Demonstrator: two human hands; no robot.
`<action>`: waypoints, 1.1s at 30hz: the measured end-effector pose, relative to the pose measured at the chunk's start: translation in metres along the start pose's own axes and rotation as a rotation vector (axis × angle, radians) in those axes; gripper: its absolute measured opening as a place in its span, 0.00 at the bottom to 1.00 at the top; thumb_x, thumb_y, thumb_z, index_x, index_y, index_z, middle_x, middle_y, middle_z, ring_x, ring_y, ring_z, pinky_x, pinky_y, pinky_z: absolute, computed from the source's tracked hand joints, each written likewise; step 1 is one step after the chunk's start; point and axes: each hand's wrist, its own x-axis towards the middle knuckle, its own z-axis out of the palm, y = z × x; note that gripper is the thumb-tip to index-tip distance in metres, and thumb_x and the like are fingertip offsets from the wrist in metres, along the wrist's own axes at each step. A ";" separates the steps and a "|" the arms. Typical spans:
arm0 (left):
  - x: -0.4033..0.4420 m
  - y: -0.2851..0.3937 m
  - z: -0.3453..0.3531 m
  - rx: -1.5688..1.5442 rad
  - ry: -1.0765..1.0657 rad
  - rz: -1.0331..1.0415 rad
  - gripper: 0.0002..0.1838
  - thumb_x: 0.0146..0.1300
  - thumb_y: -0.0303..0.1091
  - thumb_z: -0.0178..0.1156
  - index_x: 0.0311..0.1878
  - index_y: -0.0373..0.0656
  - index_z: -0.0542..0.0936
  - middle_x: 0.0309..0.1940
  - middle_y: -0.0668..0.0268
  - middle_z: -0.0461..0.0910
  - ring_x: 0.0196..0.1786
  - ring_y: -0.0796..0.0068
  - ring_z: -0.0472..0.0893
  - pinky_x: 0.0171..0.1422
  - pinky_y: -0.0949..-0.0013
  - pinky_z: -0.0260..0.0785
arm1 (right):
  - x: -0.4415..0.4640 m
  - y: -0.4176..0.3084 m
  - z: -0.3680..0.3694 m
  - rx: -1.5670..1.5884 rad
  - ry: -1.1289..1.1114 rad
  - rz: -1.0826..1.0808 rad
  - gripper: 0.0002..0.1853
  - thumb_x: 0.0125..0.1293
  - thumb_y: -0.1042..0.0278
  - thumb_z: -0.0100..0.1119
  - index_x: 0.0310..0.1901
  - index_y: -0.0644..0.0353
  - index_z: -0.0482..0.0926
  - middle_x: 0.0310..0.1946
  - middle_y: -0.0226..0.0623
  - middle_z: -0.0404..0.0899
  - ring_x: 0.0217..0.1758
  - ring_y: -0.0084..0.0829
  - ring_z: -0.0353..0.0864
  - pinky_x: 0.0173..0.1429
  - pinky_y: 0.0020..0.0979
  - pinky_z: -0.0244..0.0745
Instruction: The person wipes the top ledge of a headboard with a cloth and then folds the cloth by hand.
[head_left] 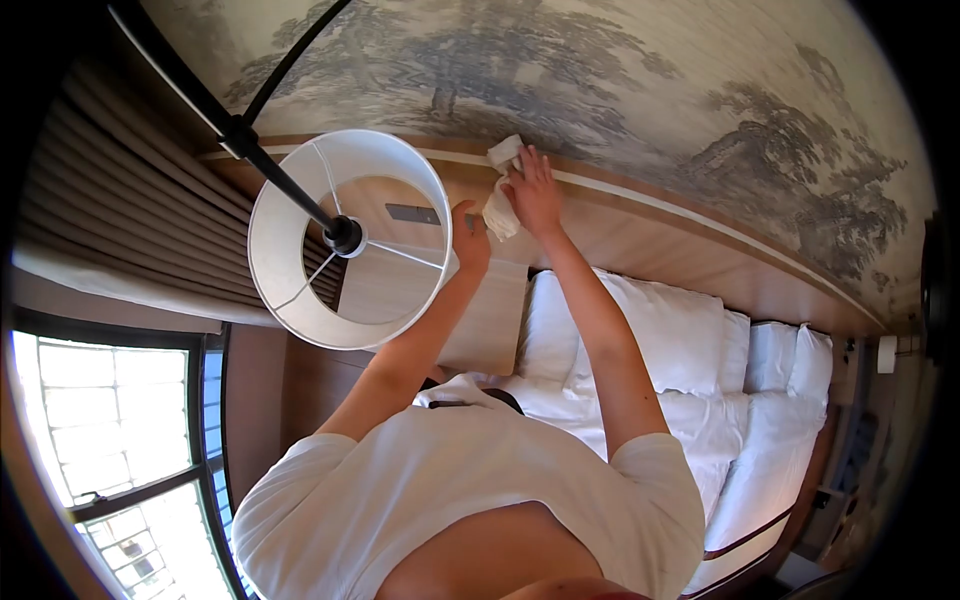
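Observation:
A crumpled off-white cloth (503, 212) hangs against the wooden headboard panel (620, 222), its upper part lying over the ledge. My right hand (536, 196) rests on the cloth's right side with its fingers spread, pressing it against the panel's top edge. Just left of the cloth is my left hand (470, 238), fingers apart and curved, with nothing seen in it. It is beside a grey socket plate (412, 214) on the panel, which the hand partly covers.
A white lampshade (275, 250) on a black arm (290, 185) hangs close to my left forearm. Below the panel is a wooden bedside surface (490, 320). White pillows (660, 330) lie on the bed at right. Curtains (140, 190) and a window (110, 400) are at left.

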 end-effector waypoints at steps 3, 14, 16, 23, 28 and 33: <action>0.000 0.012 -0.003 -0.065 0.014 -0.038 0.13 0.60 0.21 0.52 0.49 0.39 0.74 0.47 0.58 0.75 0.51 0.59 0.73 0.57 0.63 0.64 | 0.009 -0.009 0.021 0.060 -0.123 0.018 0.23 0.61 0.59 0.61 0.55 0.60 0.73 0.66 0.52 0.63 0.71 0.47 0.60 0.76 0.47 0.49; -0.013 -0.004 -0.002 -0.092 0.018 -0.119 0.11 0.63 0.22 0.51 0.47 0.42 0.77 0.45 0.65 0.76 0.45 0.72 0.73 0.49 0.71 0.65 | 0.044 -0.044 0.057 0.013 -0.122 -0.141 0.33 0.59 0.58 0.62 0.65 0.56 0.66 0.69 0.45 0.60 0.71 0.46 0.60 0.75 0.49 0.50; -0.017 -0.011 -0.002 -0.087 0.003 -0.133 0.11 0.63 0.22 0.50 0.47 0.41 0.77 0.45 0.63 0.76 0.48 0.70 0.74 0.54 0.70 0.65 | 0.041 -0.045 0.055 -0.043 -0.131 -0.131 0.35 0.56 0.56 0.64 0.65 0.56 0.65 0.68 0.44 0.61 0.70 0.44 0.62 0.75 0.50 0.50; -0.029 -0.007 0.006 -0.157 -0.102 -0.240 0.10 0.64 0.23 0.49 0.45 0.39 0.77 0.44 0.62 0.77 0.52 0.69 0.74 0.59 0.69 0.64 | 0.023 -0.030 0.064 -0.179 -0.082 -0.066 0.36 0.55 0.54 0.64 0.65 0.57 0.66 0.67 0.43 0.64 0.70 0.42 0.63 0.75 0.46 0.51; -0.044 -0.004 0.011 -0.206 -0.087 -0.223 0.06 0.65 0.26 0.52 0.42 0.38 0.77 0.43 0.59 0.77 0.50 0.61 0.75 0.59 0.65 0.65 | 0.003 -0.008 0.038 -0.322 -0.097 -0.077 0.35 0.56 0.54 0.63 0.65 0.56 0.66 0.66 0.42 0.66 0.69 0.37 0.65 0.75 0.45 0.51; -0.063 0.005 0.024 -0.212 -0.142 -0.232 0.06 0.67 0.27 0.52 0.42 0.38 0.77 0.42 0.59 0.77 0.50 0.61 0.75 0.59 0.64 0.65 | -0.018 0.025 0.018 -0.356 -0.135 -0.083 0.34 0.57 0.56 0.62 0.65 0.58 0.65 0.64 0.41 0.68 0.68 0.35 0.67 0.75 0.43 0.51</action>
